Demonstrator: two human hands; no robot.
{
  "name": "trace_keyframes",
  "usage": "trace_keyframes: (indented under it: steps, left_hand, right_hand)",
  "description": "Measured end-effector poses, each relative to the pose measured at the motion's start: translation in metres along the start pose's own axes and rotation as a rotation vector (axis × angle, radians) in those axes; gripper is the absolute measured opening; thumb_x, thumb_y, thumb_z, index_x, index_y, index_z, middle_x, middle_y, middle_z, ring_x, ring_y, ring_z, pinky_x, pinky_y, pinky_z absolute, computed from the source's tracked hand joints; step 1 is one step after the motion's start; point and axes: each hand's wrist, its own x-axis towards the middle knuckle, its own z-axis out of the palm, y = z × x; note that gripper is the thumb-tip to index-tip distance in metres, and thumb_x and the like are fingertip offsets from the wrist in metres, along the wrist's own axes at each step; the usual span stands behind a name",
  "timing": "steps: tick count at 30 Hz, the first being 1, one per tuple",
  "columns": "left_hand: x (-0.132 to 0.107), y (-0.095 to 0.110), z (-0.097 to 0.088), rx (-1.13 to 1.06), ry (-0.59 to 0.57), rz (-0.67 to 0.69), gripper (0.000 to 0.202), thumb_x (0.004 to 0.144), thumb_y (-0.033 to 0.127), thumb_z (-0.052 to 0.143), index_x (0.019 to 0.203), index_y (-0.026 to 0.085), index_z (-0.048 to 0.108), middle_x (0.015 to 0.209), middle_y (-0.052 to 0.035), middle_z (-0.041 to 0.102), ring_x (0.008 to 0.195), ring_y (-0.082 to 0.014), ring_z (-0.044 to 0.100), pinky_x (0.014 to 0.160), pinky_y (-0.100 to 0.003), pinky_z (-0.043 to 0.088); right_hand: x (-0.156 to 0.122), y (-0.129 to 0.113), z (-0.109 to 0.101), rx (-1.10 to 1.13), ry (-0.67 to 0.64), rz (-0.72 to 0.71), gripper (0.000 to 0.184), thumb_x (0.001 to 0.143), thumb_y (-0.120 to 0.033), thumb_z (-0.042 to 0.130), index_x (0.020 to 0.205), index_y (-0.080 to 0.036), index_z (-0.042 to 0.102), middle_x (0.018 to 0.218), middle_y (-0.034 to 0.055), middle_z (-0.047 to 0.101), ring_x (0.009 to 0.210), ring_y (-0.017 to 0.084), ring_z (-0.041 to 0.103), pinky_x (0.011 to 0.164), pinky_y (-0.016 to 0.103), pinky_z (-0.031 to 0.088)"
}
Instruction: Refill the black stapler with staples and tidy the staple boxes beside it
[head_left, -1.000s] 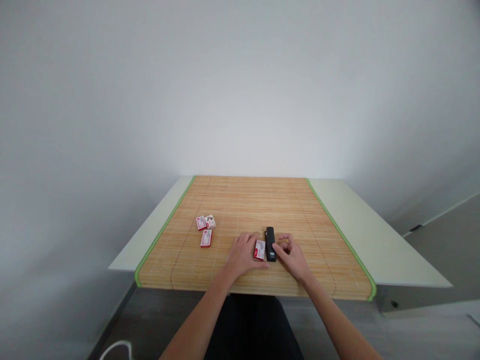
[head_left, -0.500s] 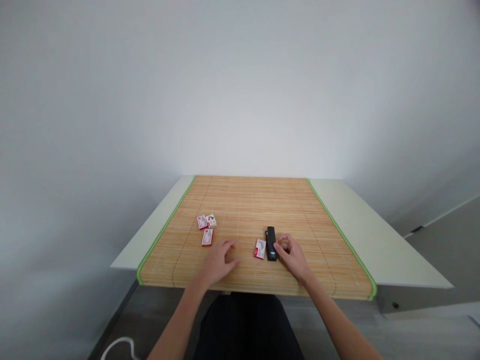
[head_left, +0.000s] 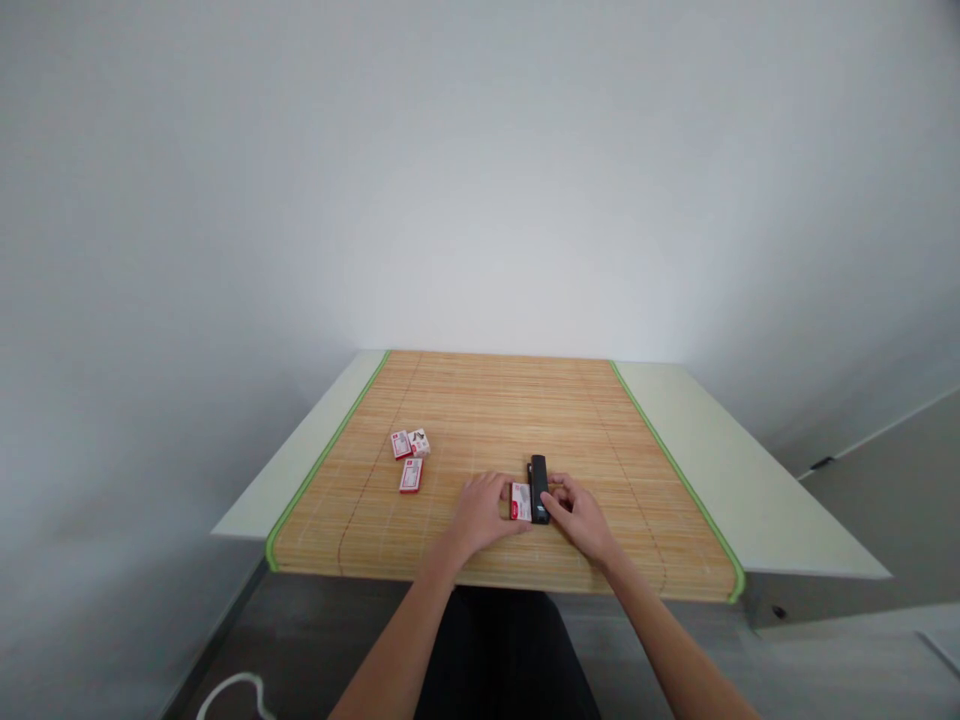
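A black stapler point(head_left: 539, 488) lies lengthwise on the bamboo mat. My right hand point(head_left: 581, 518) is at its right side, with the thumb on the near part of the stapler and the fingers curled against its edge. Directly left of the stapler, touching it or almost so, lies a small red-and-white staple box point(head_left: 520, 502). My left hand point(head_left: 482, 512) is closed about this box from the left, fingers at its far end and thumb at its near end. The undersides of the fingers are hidden.
Three more small red-and-white boxes, a left one point(head_left: 401, 445), a right one point(head_left: 419, 442) and a nearer one point(head_left: 411, 475), lie together on the left of the mat. The green-edged bamboo mat point(head_left: 495, 400) covers the middle of a white table point(head_left: 697, 430) against a wall.
My left hand has moved right and closed about the staple box, which now sits straighter and closer beside the stapler. My right hand has stayed at the stapler.
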Motion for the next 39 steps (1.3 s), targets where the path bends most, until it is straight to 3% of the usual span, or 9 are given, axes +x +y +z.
trace_keyframes:
  steps: [12, 21, 39]
  left_hand:
    - [-0.005, 0.010, 0.010, 0.068, 0.087, -0.021, 0.059, 0.065, 0.053, 0.087, 0.112, 0.028, 0.062, 0.108, -0.0054, 0.064, 0.106, -0.0299, 0.056, 0.090, -0.040, 0.039]
    - [-0.002, 0.004, 0.011, 0.090, 0.054, 0.060, 0.060, 0.070, 0.056, 0.082, 0.121, 0.030, 0.062, 0.117, -0.0050, 0.062, 0.112, -0.0295, 0.054, 0.096, -0.042, 0.039]
    - [0.005, 0.001, 0.008, 0.141, 0.002, 0.104, 0.071, 0.065, 0.059, 0.085, 0.126, 0.031, 0.062, 0.116, -0.0054, 0.057, 0.111, -0.0288, 0.052, 0.098, -0.042, 0.039]
  right_hand:
    - [0.000, -0.002, 0.000, 0.012, -0.026, 0.009, 0.035, 0.094, -0.056, 0.058, 0.099, -0.022, 0.064, 0.064, -0.0028, 0.060, 0.059, 0.016, 0.054, 0.059, 0.027, 0.041]
    - [-0.001, -0.006, -0.001, 0.026, -0.024, 0.022, 0.036, 0.094, -0.056, 0.058, 0.102, -0.021, 0.064, 0.061, -0.0031, 0.061, 0.057, 0.017, 0.056, 0.059, 0.028, 0.042]
    - [-0.003, -0.012, -0.001, 0.015, -0.004, 0.064, 0.042, 0.093, -0.058, 0.056, 0.107, -0.020, 0.065, 0.057, -0.0010, 0.066, 0.054, 0.018, 0.060, 0.058, 0.029, 0.043]
